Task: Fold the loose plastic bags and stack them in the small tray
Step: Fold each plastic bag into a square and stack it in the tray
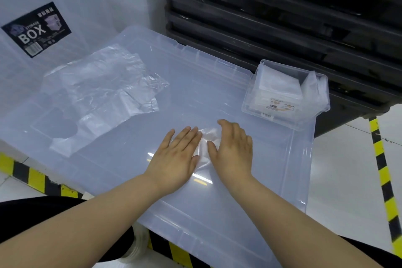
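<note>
**One bag under the palms, a pile left to fold**

Both hands lie flat on a partly folded plastic bag (205,140) near the middle of a large translucent storage-box lid (217,213) that serves as the work surface. The left hand (176,154) presses the bag's left side with its fingers straight and close together. The right hand (232,150) covers the right side, fingers likewise extended and thumb spread inward. Neither hand grips anything: both are flattened, palms down, and only a crumpled strip of clear film shows between them. How many folds the bag already has cannot be told, as the hands hide most of it.

At ten o'clock from the hands, well apart, a heap of loose plastic bags (102,91) sprawls unfolded across the lid's far left part, overlapping and wrinkled. At two o'clock sits the small tray (304,119), a clear bin at the lid's far right edge. It already holds a stack of folded bags (276,87), with more film standing upright against its right wall.

By my judgement the task is somewhere in its middle. Several bags are folded and stowed, one is being creased, and a fair number remain in the heap, though the layers are too transparent to count.

Behind the lid stand black stacked crates (282,17) at twelve o'clock and a storage box labelled "BOX" (37,30) at ten.
</note>
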The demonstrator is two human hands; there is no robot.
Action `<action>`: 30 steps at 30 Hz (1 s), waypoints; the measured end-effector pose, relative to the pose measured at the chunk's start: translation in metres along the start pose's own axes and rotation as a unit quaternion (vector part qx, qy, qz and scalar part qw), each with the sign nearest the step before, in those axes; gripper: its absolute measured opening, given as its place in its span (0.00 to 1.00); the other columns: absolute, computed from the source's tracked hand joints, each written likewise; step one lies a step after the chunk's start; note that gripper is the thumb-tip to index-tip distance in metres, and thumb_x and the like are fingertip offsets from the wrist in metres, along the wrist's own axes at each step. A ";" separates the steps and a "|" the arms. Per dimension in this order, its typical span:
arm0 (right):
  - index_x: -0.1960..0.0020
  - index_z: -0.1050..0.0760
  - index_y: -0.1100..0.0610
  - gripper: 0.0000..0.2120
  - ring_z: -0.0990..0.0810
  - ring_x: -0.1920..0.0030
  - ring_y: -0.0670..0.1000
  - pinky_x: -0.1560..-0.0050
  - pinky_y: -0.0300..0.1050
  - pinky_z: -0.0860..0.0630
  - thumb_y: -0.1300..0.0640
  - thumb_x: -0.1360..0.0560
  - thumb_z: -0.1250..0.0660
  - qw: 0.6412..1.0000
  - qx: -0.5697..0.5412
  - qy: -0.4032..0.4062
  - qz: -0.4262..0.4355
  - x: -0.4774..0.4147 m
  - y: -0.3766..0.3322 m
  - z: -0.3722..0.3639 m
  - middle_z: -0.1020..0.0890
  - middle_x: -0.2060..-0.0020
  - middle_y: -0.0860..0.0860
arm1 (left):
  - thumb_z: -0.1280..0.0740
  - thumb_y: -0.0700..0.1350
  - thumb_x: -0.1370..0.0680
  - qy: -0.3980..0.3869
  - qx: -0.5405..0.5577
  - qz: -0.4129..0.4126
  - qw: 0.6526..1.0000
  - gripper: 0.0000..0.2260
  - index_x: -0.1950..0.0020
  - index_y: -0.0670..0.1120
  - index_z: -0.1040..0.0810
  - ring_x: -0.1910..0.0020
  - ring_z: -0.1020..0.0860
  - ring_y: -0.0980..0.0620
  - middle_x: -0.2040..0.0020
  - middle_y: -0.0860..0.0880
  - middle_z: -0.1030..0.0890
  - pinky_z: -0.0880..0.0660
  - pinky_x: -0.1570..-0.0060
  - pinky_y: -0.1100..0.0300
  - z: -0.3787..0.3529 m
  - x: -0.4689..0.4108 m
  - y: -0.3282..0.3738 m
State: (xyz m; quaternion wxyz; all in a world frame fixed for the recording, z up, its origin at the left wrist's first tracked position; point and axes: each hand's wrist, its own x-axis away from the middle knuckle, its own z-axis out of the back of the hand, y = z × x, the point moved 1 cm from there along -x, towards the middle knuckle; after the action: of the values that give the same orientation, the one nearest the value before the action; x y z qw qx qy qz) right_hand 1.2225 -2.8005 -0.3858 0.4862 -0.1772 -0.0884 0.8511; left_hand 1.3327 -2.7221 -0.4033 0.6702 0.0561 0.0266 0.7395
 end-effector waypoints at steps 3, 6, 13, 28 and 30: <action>0.43 0.30 0.55 0.18 0.31 0.44 0.54 0.45 0.47 0.38 0.55 0.32 0.44 0.988 0.028 0.015 0.151 0.007 0.000 -0.010 0.19 0.47 0.56 | 0.63 0.51 0.18 -0.046 -0.017 -0.014 0.999 0.32 0.43 0.39 0.21 0.44 0.21 0.47 0.43 0.44 0.19 0.48 0.35 0.55 -0.003 0.000 -0.001; 0.39 0.25 0.59 0.25 0.29 0.35 0.57 0.36 0.49 0.45 0.52 0.29 0.50 0.975 0.061 -0.129 0.168 0.009 -0.002 -0.008 0.23 0.39 0.55 | 0.63 0.52 0.18 -0.071 -0.020 -0.013 0.997 0.33 0.42 0.39 0.21 0.43 0.21 0.47 0.43 0.44 0.20 0.43 0.37 0.52 -0.006 -0.001 -0.001; 0.25 0.63 0.53 0.34 0.66 0.26 0.49 0.32 0.45 0.73 0.42 0.29 0.70 0.956 0.105 -0.264 0.066 0.004 0.017 0.002 0.63 0.25 0.49 | 0.77 0.57 0.41 -0.088 -0.002 0.018 0.996 0.45 0.24 0.46 0.62 0.26 0.64 0.54 0.24 0.50 0.62 0.74 0.38 0.61 0.007 -0.004 0.005; 0.44 0.25 0.52 0.11 0.33 0.39 0.52 0.42 0.43 0.42 0.50 0.24 0.39 0.970 -0.019 -0.230 -0.074 -0.007 0.015 0.019 0.26 0.45 0.50 | 0.28 0.53 0.30 -0.130 0.185 0.200 0.953 0.30 0.32 0.48 0.35 0.40 0.29 0.47 0.41 0.48 0.26 0.31 0.47 0.57 0.041 -0.021 -0.011; 0.45 0.24 0.52 0.10 0.33 0.40 0.52 0.43 0.43 0.42 0.51 0.23 0.39 0.969 -0.036 -0.232 -0.082 -0.006 0.014 0.018 0.25 0.45 0.50 | 0.27 0.52 0.30 -0.134 0.191 0.205 0.951 0.29 0.34 0.47 0.34 0.42 0.28 0.47 0.44 0.48 0.25 0.30 0.49 0.57 0.042 -0.022 -0.010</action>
State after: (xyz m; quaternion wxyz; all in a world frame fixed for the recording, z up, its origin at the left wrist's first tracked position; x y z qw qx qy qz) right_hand 1.2071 -2.8126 -0.3725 0.5140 0.0157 -0.2439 0.8222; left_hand 1.3500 -2.7446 -0.3640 0.4782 0.2857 0.0651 0.8279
